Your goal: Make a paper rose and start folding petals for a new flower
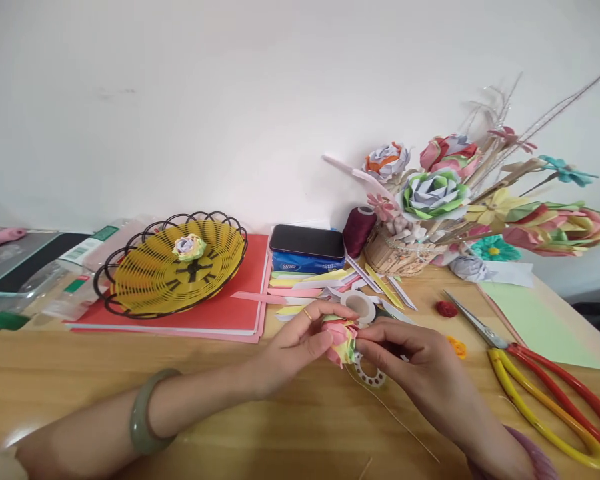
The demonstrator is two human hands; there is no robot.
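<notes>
A small paper flower (341,339) in pink, yellow and green is held up between both hands, above the wooden table. My left hand (305,337) closes on its left side, thumb in front and fingers behind. From the right, my right hand (413,357) pinches the flower's edge between thumb and fingertips. A thin thread (395,417) trails from below the flower towards the table's front. Close behind the hands lies a roll of white tape (359,307), and a white ring with holes (371,373) shows partly beneath them.
Large scissors (510,347) with red and yellow handles lie at right. A yellow woven basket (220,283) holding a finished flower (189,247) stands on red paper (257,267) at left. Folded paper strips (310,283), a phone (307,241), a thread spool (359,231) and a flower arrangement (405,257) sit behind.
</notes>
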